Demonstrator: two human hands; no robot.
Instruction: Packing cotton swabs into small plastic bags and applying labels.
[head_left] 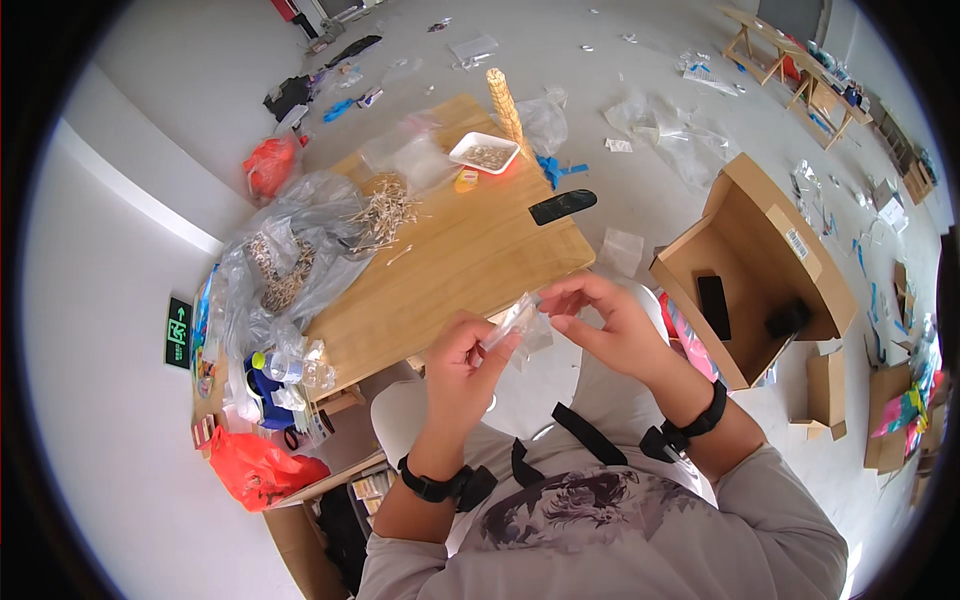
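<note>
Above my lap, at the table's near edge, a small clear plastic bag (518, 325) is between my two hands. My left hand (466, 360) grips it between thumb and fingers. My right hand (610, 318) has its thumb and fingertips closed in on the bag's right edge. What the bag holds, if anything, I cannot make out. Across the table to the left lies a loose heap of cotton swabs (388, 212). A larger grey plastic bag (338, 270) beside it has more swabs (284, 275) in it.
The wooden table (455, 255) also bears a white tray (510, 150) of small pieces, a gold braided column (503, 105) and a black flat strip (562, 206). To my right stands an open cardboard box (740, 250) with a phone (714, 306) inside. A red bag (255, 470) hangs at left.
</note>
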